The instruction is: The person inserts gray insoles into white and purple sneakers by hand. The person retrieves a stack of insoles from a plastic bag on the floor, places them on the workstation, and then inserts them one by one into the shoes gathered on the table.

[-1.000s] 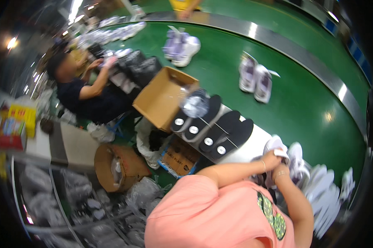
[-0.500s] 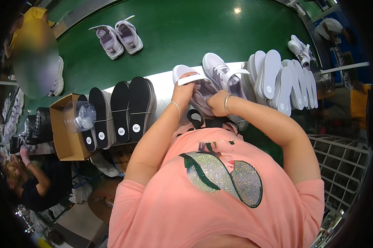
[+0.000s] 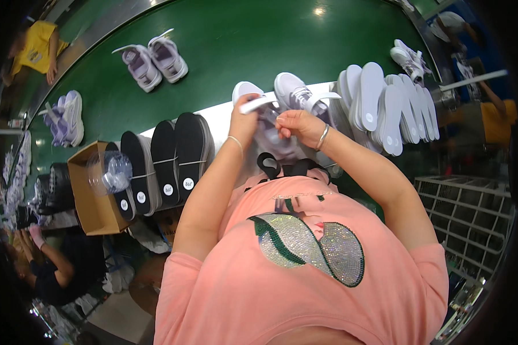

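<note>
My left hand [image 3: 243, 121] is closed round the side of a pale lilac sneaker [image 3: 247, 89], by its white strap. The shoe's opening lies toward me and is partly blurred. Over that opening, my right hand [image 3: 301, 127] has its fingers curled in a pinch; whatever they hold, if anything, I cannot make out. A matching sneaker [image 3: 291, 86] with laces and a white strap stands just right of the first, on the white work surface [image 3: 217, 118]. Beyond my right hand are stacks of light grey insoles [image 3: 369, 92].
To the left stand bundles of black insoles [image 3: 191, 144] and a cardboard box [image 3: 86, 198] with a clear plastic container [image 3: 116, 169]. More sneakers [image 3: 155, 60] rest on the green belt [image 3: 230, 40]. A wire rack [image 3: 463, 213] is at my right. Co-workers are at the left and right edges.
My right hand has come out of the shoe's opening and risen above it, fingers now curled. My left hand keeps its hold. The sneakers on the belt have shifted slightly left in view.
</note>
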`<action>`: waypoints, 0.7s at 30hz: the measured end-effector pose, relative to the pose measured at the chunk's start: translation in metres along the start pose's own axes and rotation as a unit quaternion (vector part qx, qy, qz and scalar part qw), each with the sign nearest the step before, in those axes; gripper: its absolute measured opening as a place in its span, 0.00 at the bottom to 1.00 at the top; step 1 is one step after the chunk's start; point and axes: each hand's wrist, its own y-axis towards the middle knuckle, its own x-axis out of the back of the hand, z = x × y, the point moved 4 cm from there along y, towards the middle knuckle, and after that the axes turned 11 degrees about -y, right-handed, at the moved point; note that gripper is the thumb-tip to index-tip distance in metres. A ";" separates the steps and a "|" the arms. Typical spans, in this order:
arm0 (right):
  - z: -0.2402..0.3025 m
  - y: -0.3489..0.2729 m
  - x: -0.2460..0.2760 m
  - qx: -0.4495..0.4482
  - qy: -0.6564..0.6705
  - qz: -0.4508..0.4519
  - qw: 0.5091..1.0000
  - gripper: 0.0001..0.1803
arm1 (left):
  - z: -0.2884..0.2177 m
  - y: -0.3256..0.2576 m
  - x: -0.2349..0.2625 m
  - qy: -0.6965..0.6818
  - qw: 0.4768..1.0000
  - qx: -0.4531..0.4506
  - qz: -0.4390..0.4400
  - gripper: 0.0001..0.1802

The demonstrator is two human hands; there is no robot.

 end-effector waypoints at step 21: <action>0.019 -0.183 0.244 -0.031 -0.560 -0.507 0.654 0.24 | -0.181 -0.129 0.122 0.425 0.725 -0.387 -0.380 0.07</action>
